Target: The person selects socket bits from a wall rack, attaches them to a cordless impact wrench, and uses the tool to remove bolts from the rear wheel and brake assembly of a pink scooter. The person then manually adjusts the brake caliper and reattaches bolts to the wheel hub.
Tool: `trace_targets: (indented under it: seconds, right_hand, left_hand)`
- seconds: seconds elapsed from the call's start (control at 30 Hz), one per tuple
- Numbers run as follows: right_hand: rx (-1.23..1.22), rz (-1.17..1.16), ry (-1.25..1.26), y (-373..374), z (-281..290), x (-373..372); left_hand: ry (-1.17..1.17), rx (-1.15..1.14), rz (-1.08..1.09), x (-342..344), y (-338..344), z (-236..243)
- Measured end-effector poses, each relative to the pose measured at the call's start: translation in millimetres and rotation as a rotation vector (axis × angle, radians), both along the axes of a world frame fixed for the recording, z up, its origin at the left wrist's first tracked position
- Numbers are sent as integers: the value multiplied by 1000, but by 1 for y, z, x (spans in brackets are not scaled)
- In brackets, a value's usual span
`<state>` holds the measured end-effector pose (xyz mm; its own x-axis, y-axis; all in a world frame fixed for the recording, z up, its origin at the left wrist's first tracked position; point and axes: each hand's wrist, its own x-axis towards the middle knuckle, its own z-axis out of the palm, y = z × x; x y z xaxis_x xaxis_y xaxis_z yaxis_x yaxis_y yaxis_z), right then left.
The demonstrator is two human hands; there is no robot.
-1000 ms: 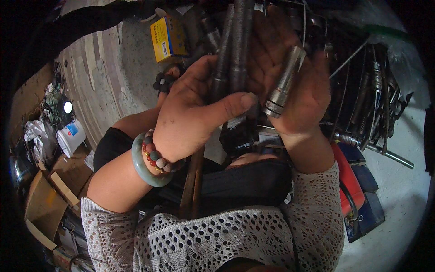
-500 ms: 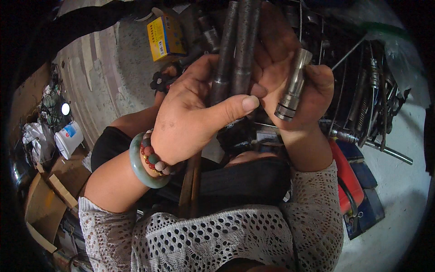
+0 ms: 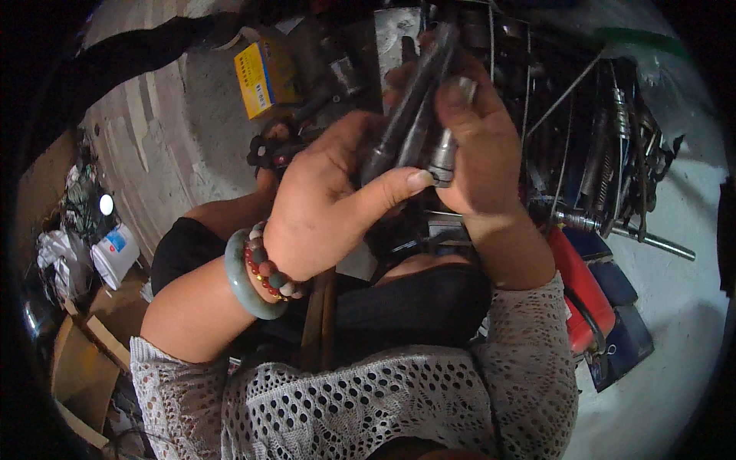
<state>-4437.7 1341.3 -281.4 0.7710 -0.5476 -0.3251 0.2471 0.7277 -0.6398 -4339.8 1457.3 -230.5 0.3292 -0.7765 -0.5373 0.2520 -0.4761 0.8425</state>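
Note:
My left hand (image 3: pixel 330 203) is closed around two long dark metal rods (image 3: pixel 410 107) that run up and away from me. A green bangle (image 3: pixel 245 280) and a bead bracelet sit on that wrist. My right hand (image 3: pixel 479 146) grips a short silver metal socket (image 3: pixel 448 149) right beside the rods, its fingers curled over the top of it. The two hands touch each other, close in front of my chest. The lower ends of the rods are hidden behind my left palm.
A heap of dark metal rods, springs and tools (image 3: pixel 606 153) lies on the floor to the right. A yellow box (image 3: pixel 264 77) is at the upper left, a red case (image 3: pixel 579 287) by my right elbow, a white bucket (image 3: pixel 115 253) and cardboard (image 3: pixel 77 360) at left.
My right hand has turned over the silver socket and drawn it in against the rods. Both hands with the rods have shifted slightly right and tilted.

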Motion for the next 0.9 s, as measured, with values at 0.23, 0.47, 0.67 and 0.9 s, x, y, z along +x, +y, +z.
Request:
trace_targets:
  seconds: [0.23, 0.47, 0.67, 0.9]
  right_hand:
    - [-266, -165, 619, -51, -37, -29]
    - [-1164, 138, 1511, -85, -104, -76]
    - [-1095, -8, 1293, -51, -58, -113]
    - [-430, -55, 1136, 43, 84, -161]
  left_hand:
    - [112, 58, 9, 2, -21, -6]
    - [308, 159, -222, -13, -9, -2]
    - [455, 122, -78, -29, 12, 6]
    - [441, 59, 115, -17, 63, 100]
